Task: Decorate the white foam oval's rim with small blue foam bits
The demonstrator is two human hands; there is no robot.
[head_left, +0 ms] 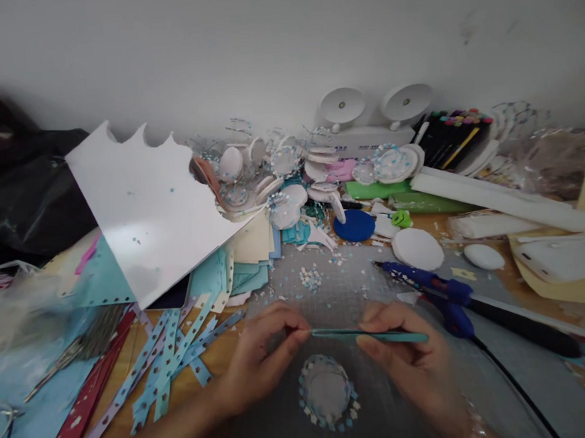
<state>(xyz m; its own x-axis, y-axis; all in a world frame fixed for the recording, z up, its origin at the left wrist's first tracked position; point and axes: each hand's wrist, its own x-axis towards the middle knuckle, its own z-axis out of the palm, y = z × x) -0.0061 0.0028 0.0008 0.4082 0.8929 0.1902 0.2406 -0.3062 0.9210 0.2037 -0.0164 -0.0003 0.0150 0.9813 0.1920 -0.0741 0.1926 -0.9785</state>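
Observation:
Teal tweezers (340,334) lie level in my right hand (402,348), pinched between thumb and fingers, their tips pointing left. At those tips, the thumb and forefinger of my left hand (271,347) press together. Whatever is between them is too small to make out. Below both hands, a round white disc ringed with small blue and white paper flowers (327,393) rests on the grey mat (265,408). A small heap of loose paper flowers (310,278) sits beyond my hands.
To the right lies a blue glue gun (427,283) with its black cord. Punched paper strips (167,361) and scissors (57,369) are at left. Behind stand a large white scalloped board (146,209), several flower-trimmed discs (286,206), a blue disc (354,225) and a pen holder (452,141).

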